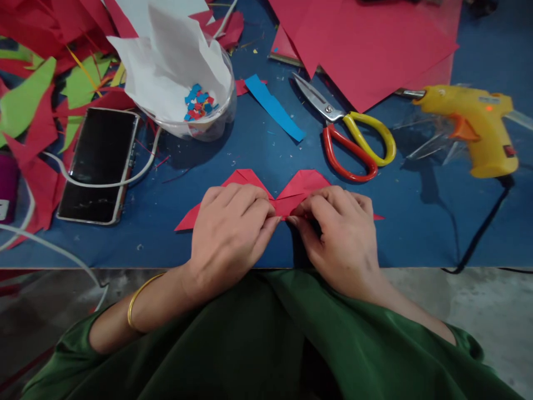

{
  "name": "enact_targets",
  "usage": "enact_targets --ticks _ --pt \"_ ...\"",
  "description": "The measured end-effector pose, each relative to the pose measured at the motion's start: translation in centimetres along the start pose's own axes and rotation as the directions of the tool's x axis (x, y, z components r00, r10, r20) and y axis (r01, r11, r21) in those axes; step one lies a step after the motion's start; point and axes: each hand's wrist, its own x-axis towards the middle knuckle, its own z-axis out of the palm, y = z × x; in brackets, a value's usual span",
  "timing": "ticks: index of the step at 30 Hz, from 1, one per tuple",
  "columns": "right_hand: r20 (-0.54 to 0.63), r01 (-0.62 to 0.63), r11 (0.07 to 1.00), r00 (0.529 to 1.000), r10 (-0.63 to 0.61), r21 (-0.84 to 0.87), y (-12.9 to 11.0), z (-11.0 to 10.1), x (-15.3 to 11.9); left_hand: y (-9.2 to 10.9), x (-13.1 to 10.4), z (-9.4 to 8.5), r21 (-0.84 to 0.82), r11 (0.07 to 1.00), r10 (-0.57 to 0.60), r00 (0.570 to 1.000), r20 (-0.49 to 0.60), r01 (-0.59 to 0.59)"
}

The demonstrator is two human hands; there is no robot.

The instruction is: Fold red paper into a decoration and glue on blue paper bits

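A folded red paper [306, 183] lies at the front of the blue table, with two raised flaps and a pointed end at either side. My left hand [233, 222] covers its left part, thumb and fingers pinching the lower edge near the middle. On the other half, my right hand [339, 228] pinches the same edge a short way to the right. Both hands hide much of the sheet. Beyond them rest scissors [333, 114] with one red and one yellow handle, blades a little apart, and a blue paper strip [275, 108].
A clear tub [228, 105] holds white paper and small red and blue bits. Left are a phone [100, 161], a white cable [144, 175] and red and green scraps [29, 105]. Red sheets [375, 50] lie at the back; a yellow glue gun [470, 108] stands right, its light lit.
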Motion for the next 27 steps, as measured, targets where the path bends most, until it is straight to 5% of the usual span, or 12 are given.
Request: enact_targets --ticks 4,9,14,20,27 --pt "0.034 -0.004 1.000 0.999 0.005 -0.017 0.0 -0.1 0.1 0.1 0.2 -0.1 0.062 0.998 0.030 0.999 -0.017 -0.028" --pt "0.036 0.010 1.000 0.999 -0.009 -0.029 0.0 -0.2 0.1 0.5 -0.4 -0.6 0.239 0.955 0.217 0.961 -0.169 -0.173" --pt "0.019 0.020 0.999 1.000 -0.020 -0.039 -0.1 -0.1 0.2 0.5 -1.7 -0.8 0.366 0.871 0.377 0.923 -0.071 -0.328" --pt "0.009 0.005 0.999 1.000 -0.005 -0.037 0.2 -0.5 0.0 0.6 -2.1 -0.8 0.382 0.857 0.372 0.928 0.005 -0.346" --pt "0.041 -0.042 0.999 0.998 0.043 -0.012 1.1 -1.4 -0.2 0.9 -1.9 -0.8 0.363 0.860 0.395 0.918 -0.030 -0.358"
